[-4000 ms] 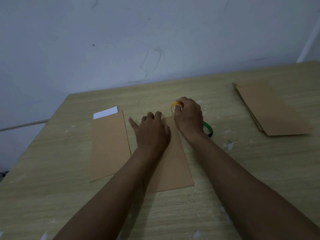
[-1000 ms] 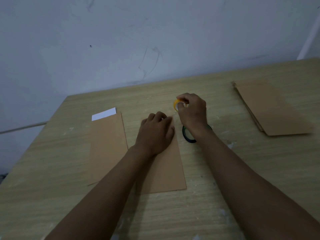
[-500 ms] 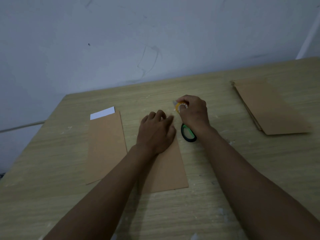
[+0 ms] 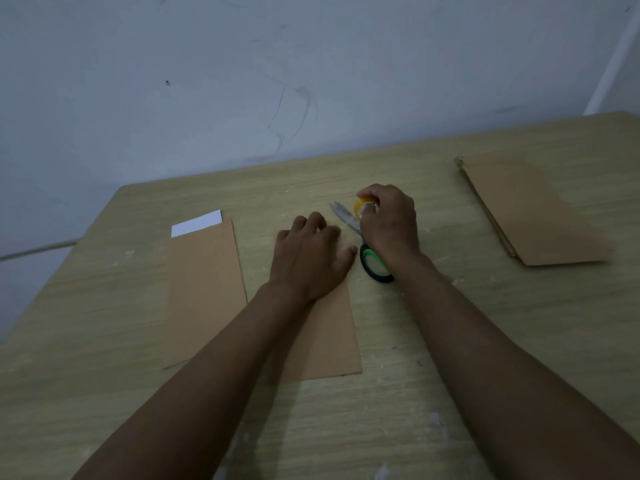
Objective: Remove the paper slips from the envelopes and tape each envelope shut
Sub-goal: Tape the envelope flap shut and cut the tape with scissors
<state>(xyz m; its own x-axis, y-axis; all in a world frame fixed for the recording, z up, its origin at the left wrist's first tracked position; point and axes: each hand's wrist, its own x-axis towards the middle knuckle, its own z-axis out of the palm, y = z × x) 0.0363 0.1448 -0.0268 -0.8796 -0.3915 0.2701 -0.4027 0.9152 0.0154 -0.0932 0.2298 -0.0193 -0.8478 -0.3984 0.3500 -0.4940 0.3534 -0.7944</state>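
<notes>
While flat on the kraft envelope [image 4: 322, 341], left hand [image 4: 308, 261]; right fingers [image 4: 372, 207] around yellow tape roll [image 4: 360, 205].

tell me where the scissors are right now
Head view, centre of the table: the scissors lie just right of the middle envelope, partly under the right hand.

A wooden table [image 4: 450, 393] stands against a wall. On it lie two brown envelopes, a left one [image 4: 204, 292] showing a white slip [image 4: 196, 223] and a middle one [image 4: 325, 337], scissors [image 4: 375, 265], and an envelope stack [image 4: 530, 209] far right.
</notes>
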